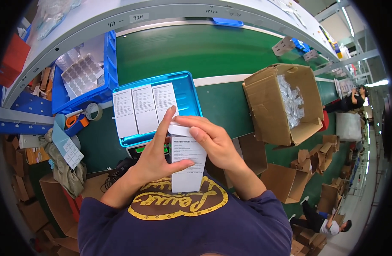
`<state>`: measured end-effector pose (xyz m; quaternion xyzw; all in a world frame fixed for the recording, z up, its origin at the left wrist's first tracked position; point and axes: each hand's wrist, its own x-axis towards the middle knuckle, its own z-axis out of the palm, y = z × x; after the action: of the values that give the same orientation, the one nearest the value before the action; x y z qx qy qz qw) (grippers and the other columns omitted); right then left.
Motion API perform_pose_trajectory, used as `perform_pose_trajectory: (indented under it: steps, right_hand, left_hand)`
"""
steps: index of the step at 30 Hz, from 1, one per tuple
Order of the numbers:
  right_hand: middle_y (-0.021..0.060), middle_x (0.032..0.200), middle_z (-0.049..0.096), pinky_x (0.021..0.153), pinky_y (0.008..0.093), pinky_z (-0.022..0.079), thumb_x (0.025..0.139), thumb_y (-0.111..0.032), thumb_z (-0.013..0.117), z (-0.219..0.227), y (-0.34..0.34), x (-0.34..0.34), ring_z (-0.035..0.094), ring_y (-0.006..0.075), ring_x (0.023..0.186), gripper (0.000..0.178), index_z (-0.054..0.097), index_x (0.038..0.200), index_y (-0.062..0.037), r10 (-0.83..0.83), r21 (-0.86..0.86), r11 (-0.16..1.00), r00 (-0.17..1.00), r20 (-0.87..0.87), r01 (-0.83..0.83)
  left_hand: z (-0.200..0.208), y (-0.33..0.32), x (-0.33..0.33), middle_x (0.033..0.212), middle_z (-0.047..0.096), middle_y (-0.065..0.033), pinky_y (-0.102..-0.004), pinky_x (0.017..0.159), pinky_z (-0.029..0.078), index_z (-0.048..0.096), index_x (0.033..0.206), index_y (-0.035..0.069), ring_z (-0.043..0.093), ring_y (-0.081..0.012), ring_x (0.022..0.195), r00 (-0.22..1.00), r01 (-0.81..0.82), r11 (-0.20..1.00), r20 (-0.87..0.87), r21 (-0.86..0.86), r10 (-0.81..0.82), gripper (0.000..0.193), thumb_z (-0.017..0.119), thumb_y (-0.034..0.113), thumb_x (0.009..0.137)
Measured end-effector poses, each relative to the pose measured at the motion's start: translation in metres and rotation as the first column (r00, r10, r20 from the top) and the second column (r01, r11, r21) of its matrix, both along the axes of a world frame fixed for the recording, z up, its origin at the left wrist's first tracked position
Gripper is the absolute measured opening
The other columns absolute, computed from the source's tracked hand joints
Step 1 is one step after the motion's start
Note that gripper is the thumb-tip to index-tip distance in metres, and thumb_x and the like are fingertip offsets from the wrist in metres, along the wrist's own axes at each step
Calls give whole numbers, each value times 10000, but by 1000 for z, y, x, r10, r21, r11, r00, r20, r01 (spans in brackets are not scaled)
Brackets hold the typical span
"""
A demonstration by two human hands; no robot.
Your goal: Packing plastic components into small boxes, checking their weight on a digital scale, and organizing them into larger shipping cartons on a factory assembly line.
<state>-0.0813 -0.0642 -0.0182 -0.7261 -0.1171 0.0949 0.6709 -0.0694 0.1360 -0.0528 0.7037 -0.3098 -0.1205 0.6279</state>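
Observation:
Upright in front of my chest is a slim white carton (187,170) with printed text on its front, held between both hands. My left hand (155,155) grips it from the left, thumb across the front and fingers stretched up beside the top. My right hand (215,143) holds the upper end, with thumb and fingers closed about the white top flap (181,129). How far the flap is folded in is partly hidden by the fingers. Just beyond, three similar white cartons (144,109) lie side by side in a shiny blue tray (189,98).
A scale with a green display (139,149) sits under the tray. Right of it stands an open cardboard box (264,106) of clear plastic packets. At left are a blue bin (112,59), a tape roll (93,112) and label sheets (68,143). A shelf edge (170,11) spans above.

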Motion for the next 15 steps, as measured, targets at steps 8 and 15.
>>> perform_pose_trajectory:
  steps: [8,15]
  right_hand:
    - [161,1359,562,1069,422,381,1014,-178,473,-3,-26,15,475,298,1304,341,606,1286,-22,263,-84,963,958,117,-254]
    - [144,1261,546,1048,418,394,931,-170,553,13,-30,30,487,291,1247,292,649,1179,-49,344,-222,923,932,111,-314]
  left_hand:
    - [-5,11,-4,1570,234,-179,-448,1102,399,103,1555,149,355,-307,1405,991,72,996,-121,55,-64,1121,845,97,717]
    - [1,-4,0,1523,347,-155,-463,1048,451,185,1535,166,417,-313,1368,972,17,995,-230,-94,-39,1044,849,142,730]
